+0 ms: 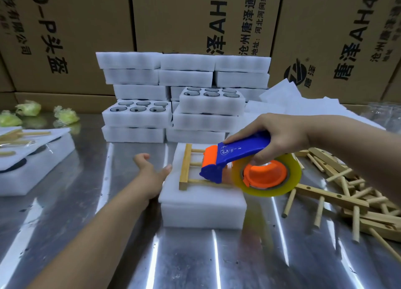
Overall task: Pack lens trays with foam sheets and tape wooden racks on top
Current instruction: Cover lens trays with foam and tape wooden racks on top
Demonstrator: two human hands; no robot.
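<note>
1. Head view, centre: a foam lens tray (202, 212) sits on the steel table (195, 262), and a wooden rack (185, 167) lies flat on top of it.
2. The left hand (152, 175) is up against the tray's left edge, fingers straight, thumb lifted, gripping nothing.
3. The right hand (280, 134) is wrapped round the blue handle of a tape dispenser (236, 156), forefinger along the top. The dispenser's orange nose is down over the rack's rungs, and the clear tape roll (270, 191) hangs off the tray's right side.
4. Behind: stacked foam trays (186, 76), two showing lenses, against cardboard cartons (69, 39).
5. Right: a loose heap of wooden racks (347, 193), with foam sheets (303, 102) beyond.
</note>
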